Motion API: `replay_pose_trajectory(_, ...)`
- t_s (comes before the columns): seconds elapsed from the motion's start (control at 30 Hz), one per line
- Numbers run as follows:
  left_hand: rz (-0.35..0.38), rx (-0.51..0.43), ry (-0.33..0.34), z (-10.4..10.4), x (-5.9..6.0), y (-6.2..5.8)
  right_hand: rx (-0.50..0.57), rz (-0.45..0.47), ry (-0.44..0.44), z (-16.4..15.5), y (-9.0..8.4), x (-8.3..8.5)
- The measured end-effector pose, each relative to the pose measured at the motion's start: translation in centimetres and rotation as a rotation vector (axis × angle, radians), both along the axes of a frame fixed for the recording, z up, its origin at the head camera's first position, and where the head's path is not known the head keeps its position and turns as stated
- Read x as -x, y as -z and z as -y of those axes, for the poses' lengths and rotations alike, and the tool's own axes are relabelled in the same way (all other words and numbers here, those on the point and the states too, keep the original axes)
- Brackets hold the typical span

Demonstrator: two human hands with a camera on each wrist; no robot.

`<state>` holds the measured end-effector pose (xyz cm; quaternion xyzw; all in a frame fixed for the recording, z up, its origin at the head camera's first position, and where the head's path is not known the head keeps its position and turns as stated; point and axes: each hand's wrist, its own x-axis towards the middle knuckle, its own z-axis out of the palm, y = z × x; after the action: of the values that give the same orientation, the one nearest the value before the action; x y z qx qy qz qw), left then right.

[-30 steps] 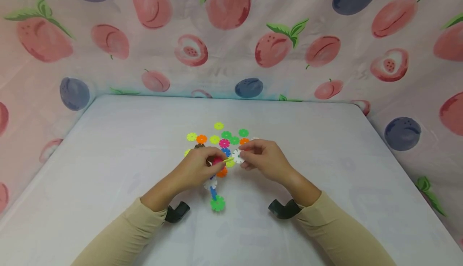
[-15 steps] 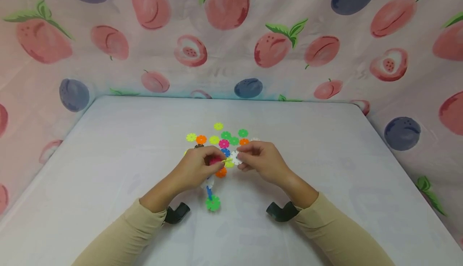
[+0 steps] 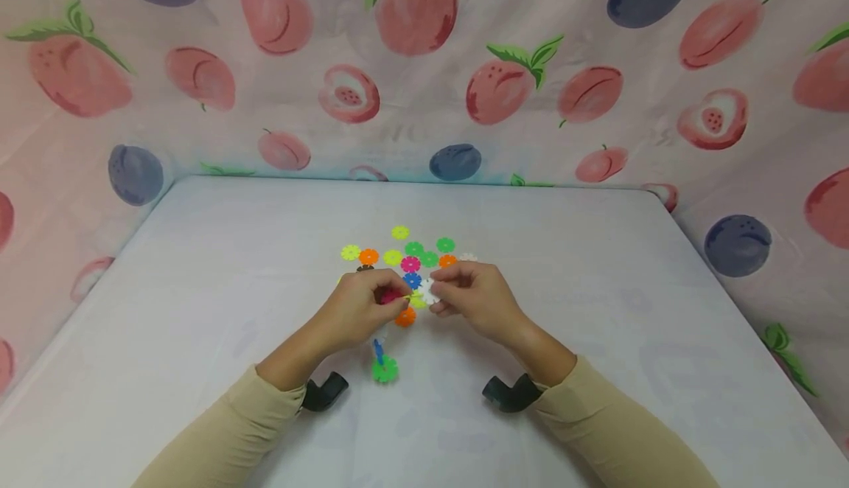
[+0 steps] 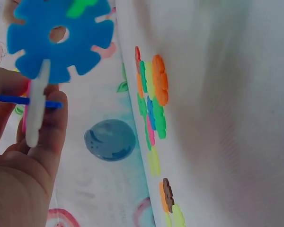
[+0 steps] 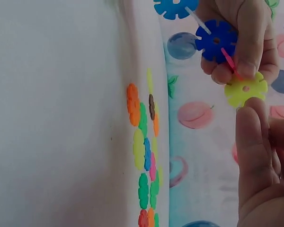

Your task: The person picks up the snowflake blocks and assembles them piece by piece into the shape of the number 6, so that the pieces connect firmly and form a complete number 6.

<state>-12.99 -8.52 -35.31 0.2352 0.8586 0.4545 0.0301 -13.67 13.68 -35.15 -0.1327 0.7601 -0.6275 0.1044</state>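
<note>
My left hand [image 3: 361, 307] pinches a chain of notched plastic snowflake discs. Down from it hang an edge-on blue disc [image 3: 379, 351] and a green disc [image 3: 385, 369]. In the left wrist view, a light blue disc [image 4: 83, 45] slots into a white disc [image 4: 35, 113], which crosses a dark blue one [image 4: 54, 104]. A pink disc [image 5: 228, 59] and a yellow disc [image 5: 246, 90] form the end of the chain towards my right hand [image 3: 480, 300]. Between that hand's thumb and fingers is a loose white disc [image 3: 427, 292], right at the yellow disc's edge.
Several loose discs lie on the white table [image 3: 570, 274] beyond my hands, among them a green one [image 3: 446, 245], an orange one [image 3: 368, 256] and a yellow one [image 3: 401, 232]. Black curved pieces [image 3: 325, 391] sit by both wrists. A fruit-print cloth [image 3: 411, 105] hangs behind.
My right hand has shifted slightly left with the white disc, closer to the yellow one. The hanging green end of the chain has swung a little left.
</note>
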Motion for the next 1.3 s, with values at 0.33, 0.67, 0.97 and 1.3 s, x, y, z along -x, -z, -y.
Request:
replay_pose_trajectory(0.33, 0.015, -0.041, 0.019, 0.11, -0.11, 0.19, -0.015, 0.052, -0.091, -0.56, -0.18, 0.57)
replay_pose_trajectory(0.67, 0.020, -0.101, -0.073, -0.34, -0.38, -0.14, 0.086, 0.067, -0.030, 0.03, -0.49, 0.24)
replay_pose_trajectory(0.97, 0.084, -0.088, -0.065, 0.01, 0.01, -0.13, 0.019, 0.036, -0.069, -0.10, -0.81, 0.38)
replay_pose_trajectory(1.3, 0.102, -0.074, -0.047, 0.09, -0.08, -0.56, -0.121, -0.109, -0.133, -0.42, -0.42, 0.47)
